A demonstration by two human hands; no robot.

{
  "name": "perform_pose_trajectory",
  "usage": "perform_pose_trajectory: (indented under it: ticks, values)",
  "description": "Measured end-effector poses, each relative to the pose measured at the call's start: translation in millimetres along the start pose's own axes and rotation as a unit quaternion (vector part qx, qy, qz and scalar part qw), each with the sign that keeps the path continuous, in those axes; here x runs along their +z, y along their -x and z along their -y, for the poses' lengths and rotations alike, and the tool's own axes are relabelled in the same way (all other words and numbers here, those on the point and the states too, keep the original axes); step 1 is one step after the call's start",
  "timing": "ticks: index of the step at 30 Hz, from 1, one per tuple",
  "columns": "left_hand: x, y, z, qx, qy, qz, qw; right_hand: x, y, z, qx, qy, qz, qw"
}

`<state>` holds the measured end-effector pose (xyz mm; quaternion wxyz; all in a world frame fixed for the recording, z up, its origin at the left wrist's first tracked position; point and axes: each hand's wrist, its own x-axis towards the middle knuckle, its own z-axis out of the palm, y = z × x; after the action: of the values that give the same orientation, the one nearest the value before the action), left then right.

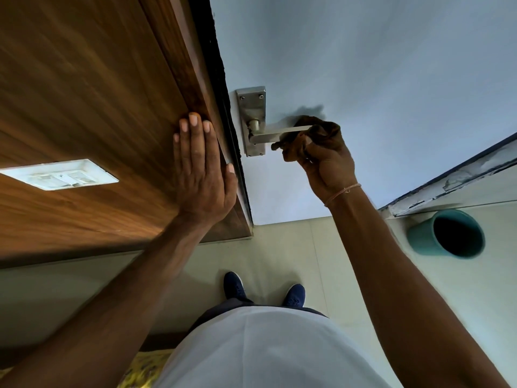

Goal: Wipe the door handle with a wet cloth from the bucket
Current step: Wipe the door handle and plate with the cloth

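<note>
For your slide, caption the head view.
Right hand wipes the lever door handle with a brown cloth; left hand braces the wooden panel.

Home interior: wood-panelled wall (pixel 84 107) with switch plate (pixel 60 177), painted door (pixel 363 65), tiled floor (pixel 279 247).

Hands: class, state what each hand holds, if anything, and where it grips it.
Right hand grips the bunched brown cloth around the door handle's free end. Left hand holds nothing.

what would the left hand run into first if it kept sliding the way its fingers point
The left hand lies flat on the wooden panel, fingers pointing up it. Only more panel shows ahead; the way looks free, though depth is unclear.
</note>
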<state>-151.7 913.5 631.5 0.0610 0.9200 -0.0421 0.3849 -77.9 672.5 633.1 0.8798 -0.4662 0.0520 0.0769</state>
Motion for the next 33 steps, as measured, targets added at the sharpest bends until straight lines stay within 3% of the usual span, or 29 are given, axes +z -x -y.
perform_pose_trajectory:
  ticks: [5, 9, 11, 15, 24, 28, 30, 33]
  values:
    - [0.3, -0.3, -5.5, -0.013, -0.005, -0.001, 1.000, 3.9, 4.2, 16.7, -0.080, 0.141, -0.022, 0.987]
    - [1.9, -1.5, -6.3, -0.012, -0.007, -0.006, 1.000, 3.9, 1.1, 29.0, -0.148, 0.314, -0.054, 0.936]
    - [3.1, -1.9, -7.1, -0.014, -0.007, -0.009, 1.000, 5.7, 0.2, 33.6, -0.184, 0.416, -0.044, 0.889]
    - [5.8, -1.9, -8.7, -0.018, -0.005, -0.012, 1.000, 9.0, -0.7, 34.7, -0.235, 0.610, -0.032, 0.756]
    - [13.1, -1.4, -8.7, -0.024, -0.015, -0.021, 0.999, 17.1, -1.8, 20.2, -0.432, 0.676, 0.004, 0.597]
    - [14.8, -1.8, -9.0, -0.025, -0.011, -0.026, 0.999, 40.8, -2.0, 6.9, -0.461, 0.666, 0.087, 0.579]
    - [14.4, -0.6, -7.6, -0.019, -0.010, -0.028, 0.999, 51.6, 4.3, 5.8, -0.424, 0.675, 0.132, 0.589]
    - [13.6, 0.8, -3.7, -0.012, -0.013, -0.024, 1.000, 48.6, 11.0, 15.7, -0.383, 0.677, 0.121, 0.617]
